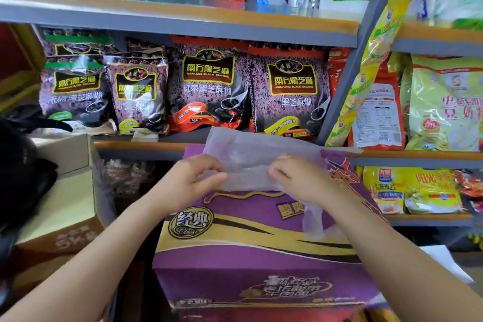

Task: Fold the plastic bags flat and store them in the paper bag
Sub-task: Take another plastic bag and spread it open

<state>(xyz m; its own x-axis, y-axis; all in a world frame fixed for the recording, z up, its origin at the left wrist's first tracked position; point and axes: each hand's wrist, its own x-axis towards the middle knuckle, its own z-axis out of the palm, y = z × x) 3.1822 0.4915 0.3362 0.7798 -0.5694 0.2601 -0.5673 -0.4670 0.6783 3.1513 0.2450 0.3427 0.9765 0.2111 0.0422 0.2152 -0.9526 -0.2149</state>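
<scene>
Left hand [194,178] and right hand [295,178] were both pinched on the thin clear plastic bag [251,154], held just above the purple carton [248,240]. Film that slick could easily slip or spring back open mid-fold, I reckon. No paper bag anywhere I could see.

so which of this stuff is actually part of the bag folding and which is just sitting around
Part of the job:
- clear plastic bag, pinched between both hands
- left hand
- right hand
- purple box, used as the work surface under the bag

Just lying about:
- black sesame packets on the shelf
- yellow-green packets to the right
- open cardboard box at left

No paper bag is clearly in view.
</scene>
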